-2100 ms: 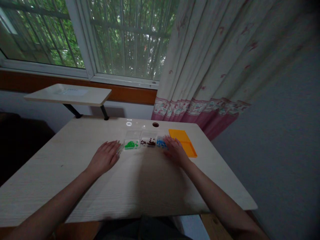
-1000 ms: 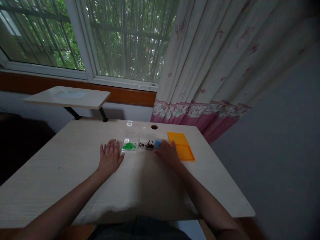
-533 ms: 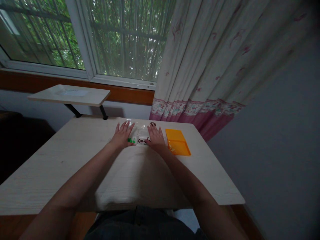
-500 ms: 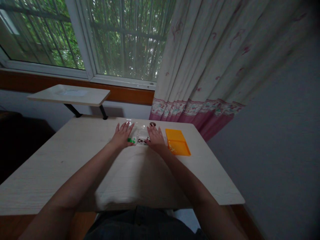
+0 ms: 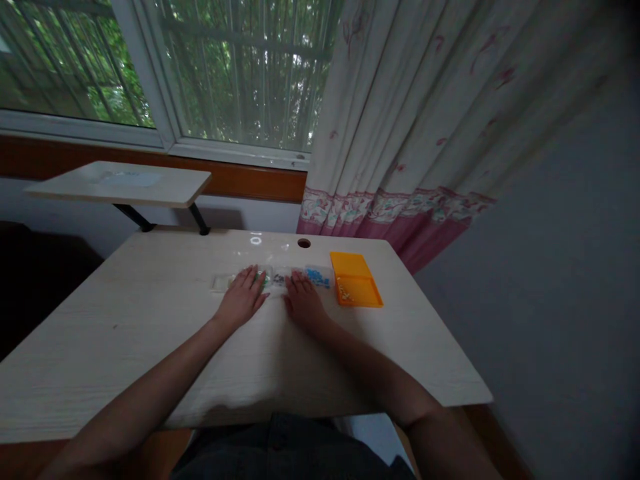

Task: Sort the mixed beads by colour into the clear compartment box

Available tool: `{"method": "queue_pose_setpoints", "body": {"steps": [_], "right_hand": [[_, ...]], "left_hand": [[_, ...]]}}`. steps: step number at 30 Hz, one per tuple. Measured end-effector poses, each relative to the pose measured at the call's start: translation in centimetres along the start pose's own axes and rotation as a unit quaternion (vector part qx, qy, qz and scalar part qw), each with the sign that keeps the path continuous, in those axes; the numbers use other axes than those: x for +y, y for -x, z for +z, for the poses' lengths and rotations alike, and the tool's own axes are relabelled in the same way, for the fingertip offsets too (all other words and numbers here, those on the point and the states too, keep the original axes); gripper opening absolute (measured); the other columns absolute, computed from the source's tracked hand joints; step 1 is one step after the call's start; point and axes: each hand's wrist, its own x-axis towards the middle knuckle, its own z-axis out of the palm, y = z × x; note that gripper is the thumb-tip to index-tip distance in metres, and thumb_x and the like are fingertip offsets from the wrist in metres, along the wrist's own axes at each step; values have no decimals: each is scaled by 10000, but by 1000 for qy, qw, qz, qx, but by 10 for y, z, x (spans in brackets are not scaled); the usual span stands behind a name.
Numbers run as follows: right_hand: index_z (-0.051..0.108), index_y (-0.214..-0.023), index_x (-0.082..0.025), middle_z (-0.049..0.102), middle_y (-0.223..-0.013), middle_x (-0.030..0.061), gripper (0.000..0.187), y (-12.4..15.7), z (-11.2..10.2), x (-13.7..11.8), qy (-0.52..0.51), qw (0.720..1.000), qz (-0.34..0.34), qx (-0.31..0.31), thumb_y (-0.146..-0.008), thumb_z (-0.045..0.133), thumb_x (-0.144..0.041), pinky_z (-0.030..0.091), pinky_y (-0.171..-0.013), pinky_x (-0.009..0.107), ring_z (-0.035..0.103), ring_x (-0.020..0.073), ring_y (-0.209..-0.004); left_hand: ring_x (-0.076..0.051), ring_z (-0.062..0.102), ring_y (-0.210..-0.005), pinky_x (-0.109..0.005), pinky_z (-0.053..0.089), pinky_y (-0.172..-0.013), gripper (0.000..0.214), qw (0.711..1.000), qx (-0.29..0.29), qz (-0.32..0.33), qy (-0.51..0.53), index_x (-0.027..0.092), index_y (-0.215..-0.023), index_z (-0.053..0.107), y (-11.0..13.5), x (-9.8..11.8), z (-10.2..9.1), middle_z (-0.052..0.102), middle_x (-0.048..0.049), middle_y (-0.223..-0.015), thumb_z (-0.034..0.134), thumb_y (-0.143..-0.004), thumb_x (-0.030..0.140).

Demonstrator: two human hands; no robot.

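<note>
A row of small clear plastic boxes lies across the middle of the table, with coloured bits inside. My left hand [image 5: 243, 297] rests palm down, fingers stretched, partly over the box with green bits [image 5: 261, 279]. At the left end, beyond that hand, is a clear box with pale contents [image 5: 220, 284]. My right hand [image 5: 304, 303] lies flat with its fingers over the boxes right of the middle, hiding part of them. Dark bits [image 5: 279, 279] show between the two hands. Blue bits [image 5: 318, 277] fill the box at the right end. Neither hand grips anything.
An open orange case [image 5: 365, 292] with small pale pieces at its left stands right of the boxes. Behind is a round hole [image 5: 304, 243] in the table [image 5: 150, 320]. A raised shelf [image 5: 135, 183] stands at the back left. A curtain [image 5: 380, 133] hangs behind.
Both hands have drawn back slightly towards me, with the fingers now lower over the boxes. The blue bits and the left-end box have come into sight. The view has shifted a little.
</note>
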Motion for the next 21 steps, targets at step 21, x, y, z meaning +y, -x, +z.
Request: {"method": "queue_pose_setpoints", "body": {"steps": [21], "right_hand": [[501,-1396,-61,412,-1520,226,480,2,-5,-7,-16,1000,15,4,-1001,402,-314,220,-1213,528,288,307,-1474]], "left_hand": [[-447,150,-1490,-655,229,-1140,606,998,4,-69,-10,280,-1504,404,1,37,8,265,-177,-1605,541,-914,260]]}}
